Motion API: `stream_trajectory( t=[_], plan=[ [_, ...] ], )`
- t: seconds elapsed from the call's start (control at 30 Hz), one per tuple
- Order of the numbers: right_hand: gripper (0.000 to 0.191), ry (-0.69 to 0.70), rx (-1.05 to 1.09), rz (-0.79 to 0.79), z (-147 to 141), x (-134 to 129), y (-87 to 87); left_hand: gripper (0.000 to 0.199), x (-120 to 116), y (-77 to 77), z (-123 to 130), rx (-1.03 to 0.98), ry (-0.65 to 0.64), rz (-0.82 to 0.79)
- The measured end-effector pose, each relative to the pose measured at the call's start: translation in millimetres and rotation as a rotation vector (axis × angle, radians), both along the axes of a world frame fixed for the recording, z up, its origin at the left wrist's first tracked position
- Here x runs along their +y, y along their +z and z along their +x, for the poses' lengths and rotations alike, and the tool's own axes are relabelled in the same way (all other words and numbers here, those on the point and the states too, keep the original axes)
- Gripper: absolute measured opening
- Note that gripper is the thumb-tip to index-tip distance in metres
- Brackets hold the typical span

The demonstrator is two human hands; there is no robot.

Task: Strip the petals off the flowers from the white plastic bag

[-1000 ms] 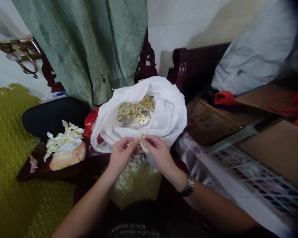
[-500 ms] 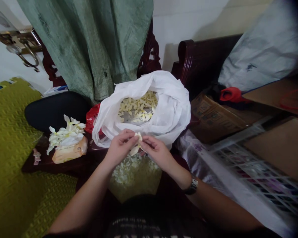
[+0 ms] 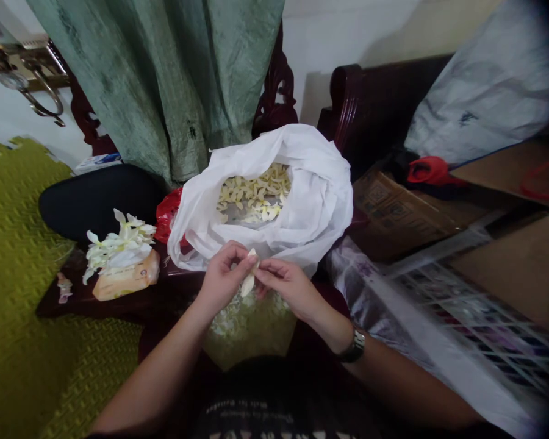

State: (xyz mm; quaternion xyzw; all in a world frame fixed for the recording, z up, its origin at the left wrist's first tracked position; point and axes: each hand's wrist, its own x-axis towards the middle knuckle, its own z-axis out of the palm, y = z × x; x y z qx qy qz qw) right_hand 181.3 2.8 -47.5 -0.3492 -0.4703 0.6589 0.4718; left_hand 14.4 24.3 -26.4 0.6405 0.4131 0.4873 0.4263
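Between my two hands is a pale cream flower petal [image 3: 247,285], its tip pointing down. My left hand [image 3: 227,274] pinches it between thumb and forefinger. My right hand [image 3: 286,285] is closed, its fingertips meeting the petal from the other side. Just beyond my hands stands a white plastic bag [image 3: 320,189], its mouth folded wide, with many cream petals [image 3: 256,189] inside. Below my hands, in my lap, sits a yellowish container [image 3: 256,350] with whitish petal pieces [image 3: 229,317], partly covered by my hands and wrists.
At left, white flowers [image 3: 119,241] rest on an orange tissue pack [image 3: 127,280] on dark wood. Behind it lies a black cushion [image 3: 100,198]; a red bag [image 3: 167,213] touches the white bag. Cardboard boxes [image 3: 402,207] and a white plastic rack [image 3: 466,305] crowd the right.
The flower piece has turned between my fingers and now shows as one long petal hanging down. My right fingertips have shifted slightly; the view has moved a little.
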Motion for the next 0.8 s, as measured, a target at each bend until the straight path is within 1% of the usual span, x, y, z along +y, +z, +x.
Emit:
stream_trajectory(
  t=[0.07,0.17,0.23,0.3,0.4,0.47,0.53,0.57,0.63,0.73,0.8],
  plan=[
    [0.034,0.008,-0.033,0.012,1.7,2.2,-2.6,0.02,1.0,1.5,-0.6,-0.003,-0.036,-0.027],
    [0.035,0.009,-0.062,0.021,3.0,4.5,-5.5,0.017,0.8,9.8,-1.5,0.043,-0.138,-0.042],
    [0.034,0.003,-0.073,0.034,3.0,4.9,-6.5,0.017,-0.1,15.0,-1.6,0.067,-0.17,-0.036],
    [0.033,-0.007,-0.087,0.056,2.6,4.6,-6.8,0.018,-0.8,16.9,-0.8,0.062,-0.14,-0.019],
    [0.031,-0.021,-0.099,0.08,1.6,3.3,-6.4,0.019,-1.0,13.2,2.2,0.022,-0.074,-0.003],
    [0.031,-0.022,-0.098,0.08,0.8,2.2,-5.9,0.025,-0.8,8.7,4.8,-0.052,-0.026,-0.042],
    [0.031,-0.024,-0.098,0.082,0.1,1.3,-5.4,0.032,-0.5,5.3,7.0,-0.153,0.007,-0.129],
    [0.031,-0.031,-0.098,0.086,-0.1,1.0,-5.2,0.034,-0.4,4.6,7.6,-0.195,0.008,-0.169],
    [0.032,-0.049,-0.098,0.096,-0.2,1.0,-4.6,0.03,0.1,5.6,7.5,-0.218,-0.013,-0.184],
    [0.032,-0.068,-0.114,0.1,0.7,2.1,-3.5,0.017,0.5,10.9,5.0,-0.119,-0.075,-0.093],
    [0.032,-0.068,-0.139,0.103,1.3,2.7,-2.3,0.018,0.4,13.0,3.7,-0.058,-0.112,-0.063]
  ],
)
